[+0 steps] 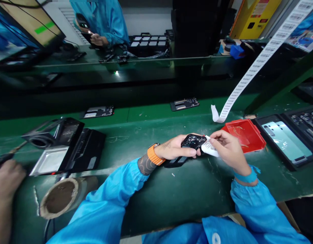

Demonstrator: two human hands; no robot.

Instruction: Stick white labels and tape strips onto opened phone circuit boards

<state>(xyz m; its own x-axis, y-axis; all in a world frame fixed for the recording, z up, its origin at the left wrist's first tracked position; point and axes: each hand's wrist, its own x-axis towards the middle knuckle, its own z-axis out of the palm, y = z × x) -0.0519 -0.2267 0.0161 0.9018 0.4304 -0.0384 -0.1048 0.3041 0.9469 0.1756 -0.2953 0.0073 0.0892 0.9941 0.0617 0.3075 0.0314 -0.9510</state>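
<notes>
My left hand (pixel 175 148) grips a black phone frame (pixel 192 141) with exposed circuitry, held just above the green bench. My right hand (pixel 229 149) pinches a small white label (pixel 209 148) against the frame's right end. An orange watch strap circles my left wrist, a blue band my right. A long strip of barcode labels (pixel 258 61) hangs down from the upper right and ends just above my hands.
A red tray (pixel 248 134) sits right behind my right hand. Black trays with phone parts (pixel 286 139) lie at the right. A black machine (pixel 64 145) stands at the left, near another person's hand (pixel 5 179). Two phone frames (pixel 184 103) lie on the belt; a co-worker in blue (pixel 105 23) stands beyond.
</notes>
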